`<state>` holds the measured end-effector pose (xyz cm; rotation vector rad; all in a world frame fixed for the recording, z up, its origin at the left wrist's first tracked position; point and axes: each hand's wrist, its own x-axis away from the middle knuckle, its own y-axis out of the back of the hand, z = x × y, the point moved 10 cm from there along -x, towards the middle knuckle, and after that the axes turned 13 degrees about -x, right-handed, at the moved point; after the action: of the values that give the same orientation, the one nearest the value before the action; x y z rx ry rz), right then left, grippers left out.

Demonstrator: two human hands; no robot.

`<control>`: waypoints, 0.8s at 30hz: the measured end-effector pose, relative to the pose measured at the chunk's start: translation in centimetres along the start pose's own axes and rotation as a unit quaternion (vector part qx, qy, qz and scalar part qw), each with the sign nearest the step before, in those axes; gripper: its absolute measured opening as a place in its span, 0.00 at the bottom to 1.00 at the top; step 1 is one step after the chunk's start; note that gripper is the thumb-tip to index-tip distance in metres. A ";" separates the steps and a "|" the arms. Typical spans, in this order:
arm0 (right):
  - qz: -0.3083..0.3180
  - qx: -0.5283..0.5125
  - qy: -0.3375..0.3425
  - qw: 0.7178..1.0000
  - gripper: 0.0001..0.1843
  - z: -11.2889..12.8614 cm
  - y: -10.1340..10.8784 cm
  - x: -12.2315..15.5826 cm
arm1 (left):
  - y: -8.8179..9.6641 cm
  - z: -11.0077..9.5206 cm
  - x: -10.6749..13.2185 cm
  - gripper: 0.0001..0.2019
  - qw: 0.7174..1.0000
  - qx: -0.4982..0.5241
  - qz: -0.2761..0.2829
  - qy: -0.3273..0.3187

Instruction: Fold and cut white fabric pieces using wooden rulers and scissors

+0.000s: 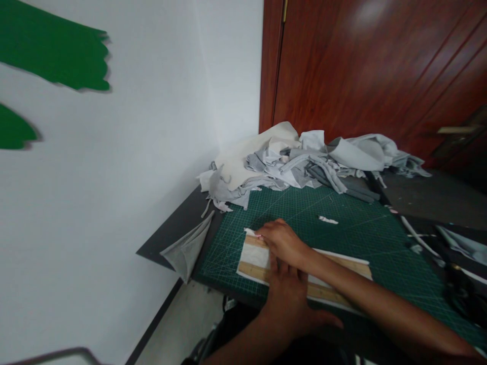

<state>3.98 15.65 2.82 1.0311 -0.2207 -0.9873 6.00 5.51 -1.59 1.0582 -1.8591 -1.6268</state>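
Note:
A white piece of cloth lies on the green cutting mat near the table's front left. A long wooden ruler runs along its near edge, and a second wooden strip shows along its far edge. My left hand rests flat on the near ruler, thumb spread out to the right. My right hand reaches across from the right and lies on the cloth just beyond it, fingers stretched toward the left. I see nothing held in either hand.
A heap of grey and white cloth scraps fills the back of the table. A grey folded piece hangs off the left corner. A small white scrap lies on the mat. Behind are a white wall and a red-brown door. Dark clutter lies at right.

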 end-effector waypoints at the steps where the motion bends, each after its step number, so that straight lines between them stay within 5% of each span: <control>1: 0.002 0.000 0.005 1.000 0.12 0.0 -0.1 -0.1 | 0.1 0.0 0.0 0.64 1.000 0.002 0.004 0.000; 12: 0.039 0.007 0.030 0.999 0.13 0.7 -0.8 -1.4 | 0.1 0.0 -0.2 0.61 0.999 -0.019 0.025 0.005; 24: 0.105 0.075 -0.018 0.991 0.07 -0.6 0.7 0.4 | -0.4 0.0 -0.5 0.66 0.999 -0.026 0.025 0.001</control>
<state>4.94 15.77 2.97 1.1021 -0.4299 -0.8066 6.45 5.90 -1.86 0.9831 -1.8168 -1.6346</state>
